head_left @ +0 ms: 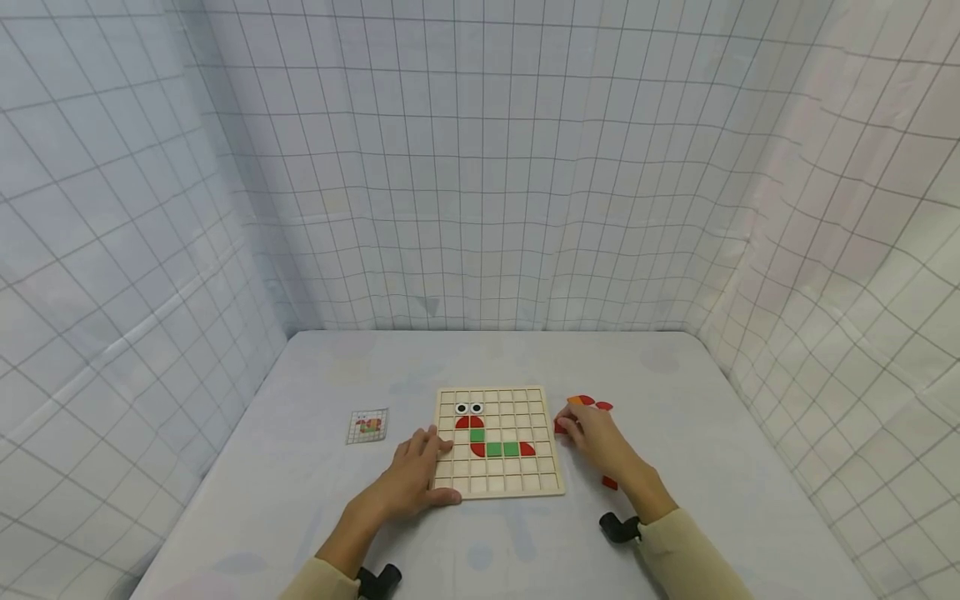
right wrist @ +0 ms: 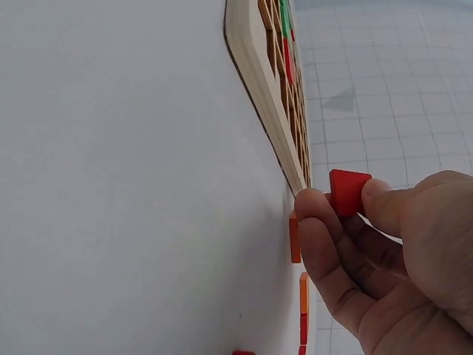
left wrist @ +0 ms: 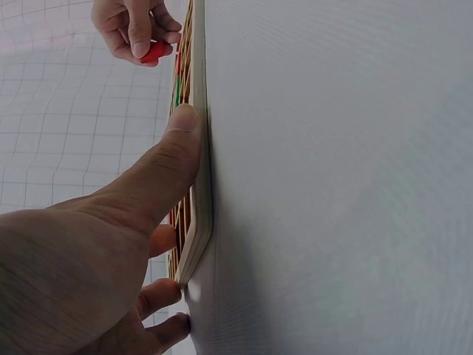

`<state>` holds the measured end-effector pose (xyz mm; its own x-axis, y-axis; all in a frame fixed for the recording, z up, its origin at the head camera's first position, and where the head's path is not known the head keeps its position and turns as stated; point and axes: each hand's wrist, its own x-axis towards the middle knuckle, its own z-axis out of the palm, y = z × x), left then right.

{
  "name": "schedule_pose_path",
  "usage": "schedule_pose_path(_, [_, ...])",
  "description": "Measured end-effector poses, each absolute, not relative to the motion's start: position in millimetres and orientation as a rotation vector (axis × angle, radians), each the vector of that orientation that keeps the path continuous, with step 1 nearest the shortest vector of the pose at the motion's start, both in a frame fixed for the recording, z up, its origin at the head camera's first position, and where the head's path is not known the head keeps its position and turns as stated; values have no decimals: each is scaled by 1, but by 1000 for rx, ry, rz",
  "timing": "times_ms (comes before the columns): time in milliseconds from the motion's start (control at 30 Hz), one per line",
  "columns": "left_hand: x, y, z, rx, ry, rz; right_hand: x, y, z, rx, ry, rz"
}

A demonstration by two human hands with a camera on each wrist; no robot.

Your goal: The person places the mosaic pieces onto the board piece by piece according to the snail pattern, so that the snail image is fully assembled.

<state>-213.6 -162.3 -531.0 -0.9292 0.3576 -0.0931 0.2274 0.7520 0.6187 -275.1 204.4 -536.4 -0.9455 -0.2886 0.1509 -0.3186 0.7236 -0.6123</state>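
A light wooden grid board [head_left: 523, 483] lies on the table. My left hand [head_left: 411, 477] rests along its left side, with the thumb straight on the near rim and the other fingers spread by the left edge. My right hand [head_left: 600, 437] pinches a small red piece [right wrist: 349, 191] between thumb and fingertips, just off the board's right edge. On the board sit two round eye pieces [head_left: 477, 408], several red rounded pieces [head_left: 527, 449] and three green squares [head_left: 493, 450].
Left of the board lies a small picture card [head_left: 367, 427] with a coloured figure on a grid. Loose orange and red pieces [head_left: 585, 400] lie right of the board, and a red piece [head_left: 610, 482] lies by my right wrist. Gridded white curtains [head_left: 480, 167] surround the table.
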Motion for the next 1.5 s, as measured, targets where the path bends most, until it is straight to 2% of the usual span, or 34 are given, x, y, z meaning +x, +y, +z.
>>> schedule_pose_path(533, [-212, -161, -526, 456, 2738, 931, -286, 173, -528, 724, -2793, 1021])
schedule_pose_path(867, [-213, -160, -527, 433, 2747, 924, -296, 144, -526, 646, -2867, 1136])
schedule_pose_path(1500, [-216, -161, -529, 430, 2748, 917, -322, 109, -537, 706, -2930, 1102])
